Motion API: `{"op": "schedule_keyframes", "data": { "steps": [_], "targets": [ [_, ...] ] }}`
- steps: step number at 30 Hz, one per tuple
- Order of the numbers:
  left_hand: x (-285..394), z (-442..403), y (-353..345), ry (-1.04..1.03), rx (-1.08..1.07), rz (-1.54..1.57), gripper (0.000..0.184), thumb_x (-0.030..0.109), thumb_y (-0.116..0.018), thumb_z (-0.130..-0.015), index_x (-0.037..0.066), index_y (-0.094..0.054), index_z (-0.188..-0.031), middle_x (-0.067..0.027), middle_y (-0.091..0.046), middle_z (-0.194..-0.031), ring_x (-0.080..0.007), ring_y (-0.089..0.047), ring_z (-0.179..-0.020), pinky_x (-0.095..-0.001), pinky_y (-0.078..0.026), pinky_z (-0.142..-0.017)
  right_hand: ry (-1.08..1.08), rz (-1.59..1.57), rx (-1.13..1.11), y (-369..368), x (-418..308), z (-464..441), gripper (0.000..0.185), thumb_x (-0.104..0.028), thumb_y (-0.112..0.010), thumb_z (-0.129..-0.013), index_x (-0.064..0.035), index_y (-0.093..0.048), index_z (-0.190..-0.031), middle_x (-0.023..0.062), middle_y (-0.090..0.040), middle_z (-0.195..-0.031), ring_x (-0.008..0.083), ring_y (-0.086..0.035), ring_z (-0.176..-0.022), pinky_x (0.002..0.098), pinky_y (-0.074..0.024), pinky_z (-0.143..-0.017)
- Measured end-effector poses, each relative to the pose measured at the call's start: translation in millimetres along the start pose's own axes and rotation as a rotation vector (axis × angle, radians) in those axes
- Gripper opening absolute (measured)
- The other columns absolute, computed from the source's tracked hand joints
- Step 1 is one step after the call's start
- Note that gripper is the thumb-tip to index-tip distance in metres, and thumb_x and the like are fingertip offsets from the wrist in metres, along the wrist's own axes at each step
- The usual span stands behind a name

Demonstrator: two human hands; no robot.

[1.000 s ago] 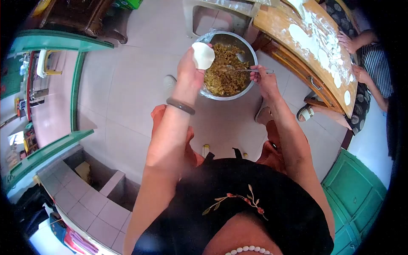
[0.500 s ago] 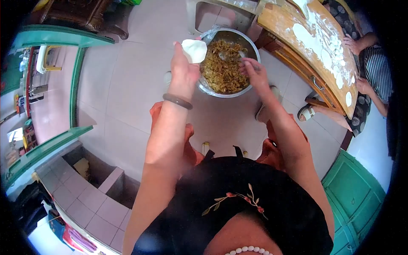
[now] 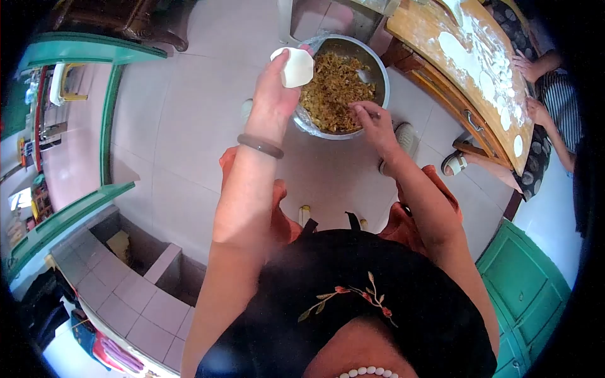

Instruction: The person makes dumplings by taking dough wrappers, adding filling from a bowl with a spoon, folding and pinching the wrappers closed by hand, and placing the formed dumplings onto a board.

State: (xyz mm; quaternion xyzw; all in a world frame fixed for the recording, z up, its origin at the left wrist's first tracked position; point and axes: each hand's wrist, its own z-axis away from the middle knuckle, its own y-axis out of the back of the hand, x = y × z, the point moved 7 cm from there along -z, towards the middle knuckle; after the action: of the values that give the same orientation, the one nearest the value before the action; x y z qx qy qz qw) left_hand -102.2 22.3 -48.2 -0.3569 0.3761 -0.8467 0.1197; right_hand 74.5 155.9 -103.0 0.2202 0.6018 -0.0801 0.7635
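By the bowl (image 3: 340, 45), the fingers of my left hand (image 3: 273, 91) pinched a dough round (image 3: 297, 68), best kept flat, while my right hand (image 3: 376, 129) pinched what seemed a handle (image 3: 376, 115) over the mixture (image 3: 331, 88).

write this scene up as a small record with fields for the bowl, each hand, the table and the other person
bowl: wide round silver metal bowl, brownish chopped filling, spoon in it, clear plastic along its left side
left hand: holding a round flat white dough wrapper
right hand: fingertips over the filling; grip unclear
table: floured brown wooden table, white dough rounds on top
other person: two hands at the table's edge
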Motion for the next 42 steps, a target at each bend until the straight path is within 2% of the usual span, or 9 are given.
{"op": "schedule_keyframes", "data": {
  "steps": [8,11,17,23,26,32,35,38,42],
  "targets": [
    [-4,-2,4,0.006,-0.001,-0.026,0.036,0.011,-0.046,-0.095,-0.005,-0.041,-0.126,-0.0191,-0.056,-0.123,-0.0295,-0.055,-0.112,-0.0394,-0.045,-0.098,-0.418,-0.629,0.204,14,76,-13,0.026,-0.017,-0.048,-0.096,0.0057,-0.061,-0.097,0.0120,-0.063,-0.078,0.0169,-0.058,-0.065,0.0287,-0.0503,-0.062],
    [-6,-9,11,-0.020,0.052,-0.036,0.035,0.012,-0.045,-0.095,-0.005,-0.039,-0.126,-0.0203,-0.055,-0.123,-0.0291,-0.056,-0.111,-0.0395,-0.045,-0.098,-0.403,-0.732,0.176,16,78,-12,0.027,-0.019,-0.047,-0.097,0.0046,-0.060,-0.099,0.0106,-0.063,-0.079,0.0159,-0.058,-0.065,0.0277,-0.0488,-0.061],
    [0,-1,2,-0.052,0.104,-0.086,0.033,0.015,-0.042,-0.096,-0.004,-0.040,-0.123,-0.0220,-0.057,-0.119,-0.0293,-0.057,-0.108,-0.0387,-0.047,-0.094,-0.357,-0.732,0.091,29,60,-17,0.031,-0.025,-0.046,-0.098,0.0027,-0.060,-0.103,0.0078,-0.063,-0.082,0.0134,-0.058,-0.066,0.0248,-0.0451,-0.058],
    [-2,-4,10,-0.072,0.120,-0.158,0.032,0.016,-0.042,-0.097,-0.003,-0.040,-0.122,-0.0216,-0.059,-0.117,-0.0295,-0.059,-0.106,-0.0387,-0.048,-0.092,-0.173,-0.481,0.138,37,45,-24,0.028,-0.024,-0.050,-0.097,0.0002,-0.063,-0.102,0.0067,-0.064,-0.085,0.0120,-0.058,-0.070,0.0242,-0.0463,-0.062],
    [-1,-6,13,-0.078,0.118,-0.170,0.032,0.016,-0.041,-0.097,-0.003,-0.039,-0.123,-0.0218,-0.059,-0.117,-0.0296,-0.059,-0.106,-0.0388,-0.048,-0.092,-0.178,-0.280,0.177,31,48,-30,0.026,-0.022,-0.052,-0.096,0.0005,-0.064,-0.102,0.0075,-0.064,-0.089,0.0121,-0.059,-0.074,0.0248,-0.0477,-0.066],
    [0,-5,10,-0.074,0.104,-0.162,0.032,0.016,-0.040,-0.097,-0.003,-0.039,-0.123,-0.0222,-0.058,-0.118,-0.0293,-0.058,-0.106,-0.0388,-0.047,-0.094,-0.013,-0.266,0.107,-6,39,-32,0.027,-0.021,-0.051,-0.096,0.0027,-0.063,-0.104,0.0077,-0.063,-0.086,0.0134,-0.059,-0.075,0.0274,-0.0497,-0.070],
    [4,-4,12,-0.075,0.083,-0.165,0.033,0.017,-0.039,-0.097,-0.004,-0.038,-0.123,-0.0225,-0.058,-0.118,-0.0293,-0.058,-0.107,-0.0386,-0.046,-0.095,-0.039,-0.302,0.134,-8,42,-33,0.027,-0.020,-0.050,-0.096,0.0032,-0.062,-0.104,0.0091,-0.063,-0.088,0.0152,-0.060,-0.077,0.0283,-0.0511,-0.071],
    [3,-5,13,-0.066,0.077,-0.108,0.027,0.014,-0.040,-0.096,-0.003,-0.041,-0.118,-0.0212,-0.059,-0.113,-0.0292,-0.060,-0.102,-0.0388,-0.049,-0.089,-0.259,-0.511,0.144,-5,54,-30,0.027,-0.020,-0.050,-0.097,0.0037,-0.060,-0.103,0.0111,-0.064,-0.089,0.0174,-0.062,-0.077,0.0288,-0.0525,-0.072],
    [3,-6,16,-0.061,0.108,-0.046,0.024,0.012,-0.040,-0.096,-0.002,-0.043,-0.115,-0.0211,-0.059,-0.112,-0.0293,-0.060,-0.099,-0.0390,-0.050,-0.087,-0.390,-0.764,0.234,-9,82,-24,0.027,-0.021,-0.049,-0.097,0.0041,-0.059,-0.102,0.0130,-0.064,-0.089,0.0190,-0.062,-0.076,0.0291,-0.0538,-0.069]
  ]
}}
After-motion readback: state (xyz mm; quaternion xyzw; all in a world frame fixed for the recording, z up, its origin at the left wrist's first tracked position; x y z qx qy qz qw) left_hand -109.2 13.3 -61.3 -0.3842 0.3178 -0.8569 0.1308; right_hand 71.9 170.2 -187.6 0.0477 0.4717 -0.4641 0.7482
